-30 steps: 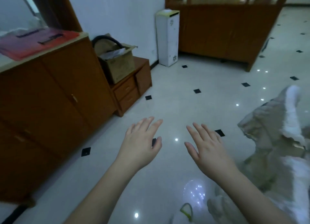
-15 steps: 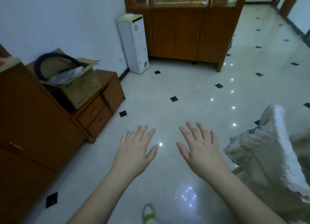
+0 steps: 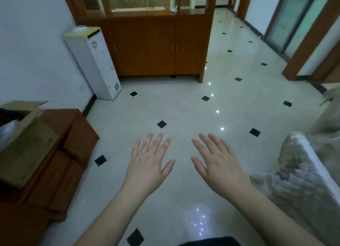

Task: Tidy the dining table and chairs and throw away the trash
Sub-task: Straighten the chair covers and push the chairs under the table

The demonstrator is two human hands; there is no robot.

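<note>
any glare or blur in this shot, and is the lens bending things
Head view: dim, bluish light; bright ceiling-light spots glare off the glossy floor; the cardboard box and covered sofa at the edges are smeared; both the left hand and right hand stay fairly sharp; the wide lens bows the door frames.

No dining table, chair or trash can be told apart here (only tiled floor point(image 3: 184, 102) shows ahead).
</note>
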